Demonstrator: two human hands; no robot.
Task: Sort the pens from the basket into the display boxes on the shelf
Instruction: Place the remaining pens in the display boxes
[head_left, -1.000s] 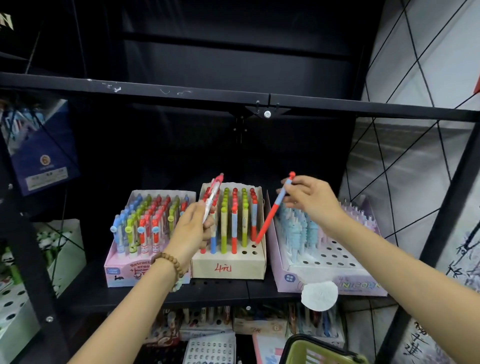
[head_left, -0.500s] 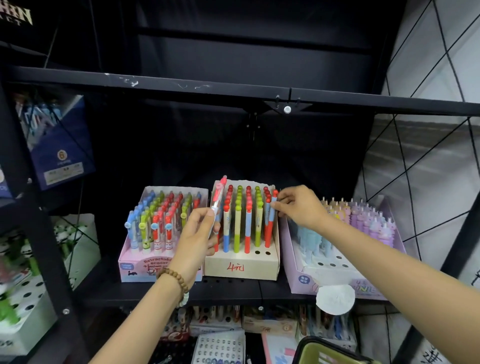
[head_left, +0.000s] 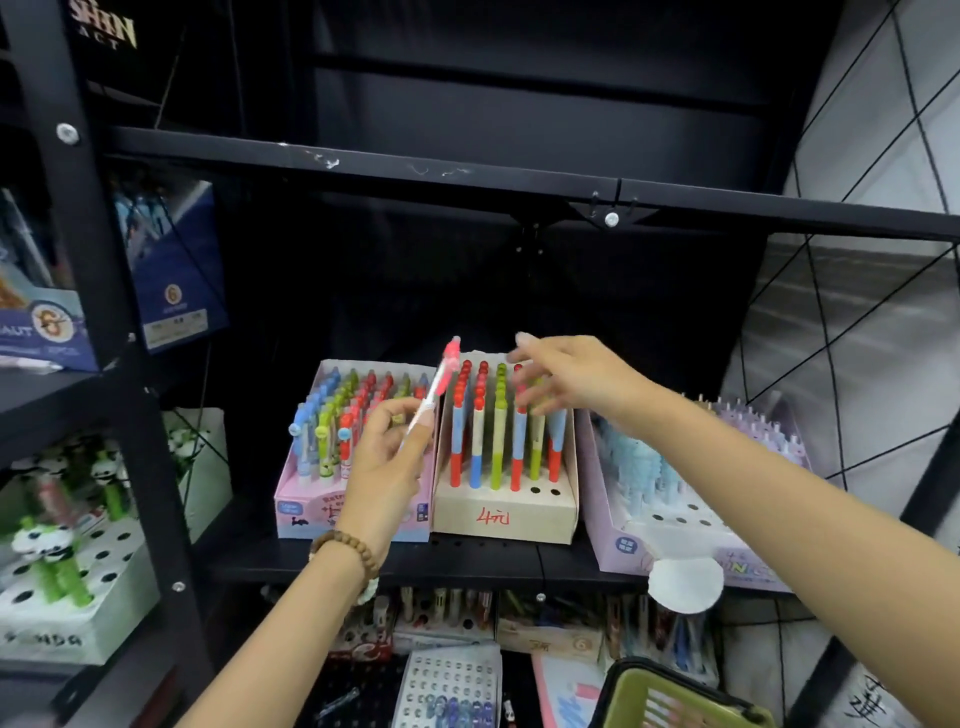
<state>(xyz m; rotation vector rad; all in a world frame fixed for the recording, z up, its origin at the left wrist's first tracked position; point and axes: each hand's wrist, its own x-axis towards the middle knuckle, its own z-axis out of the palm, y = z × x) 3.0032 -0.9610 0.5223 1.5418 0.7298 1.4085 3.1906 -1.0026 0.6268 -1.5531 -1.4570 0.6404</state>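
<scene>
Since half a second ago my right hand (head_left: 576, 376) has lifted off the red-and-blue pen (head_left: 557, 441), which now stands in the beige box (head_left: 504, 519), in its column toward 3 o'clock. That hand hovers over the box's back rows, fingers spread and loose, holding nothing. My left hand (head_left: 387, 467) pinches a pink-capped pen (head_left: 436, 392) between thumb and fingertips, cap tilted toward 1 o'clock, over the pink box (head_left: 311, 512) at the beige box's 9 o'clock. A lilac box (head_left: 618, 545) sits at its 3 o'clock. The green basket (head_left: 639, 696) shows at 5 o'clock.
</scene>
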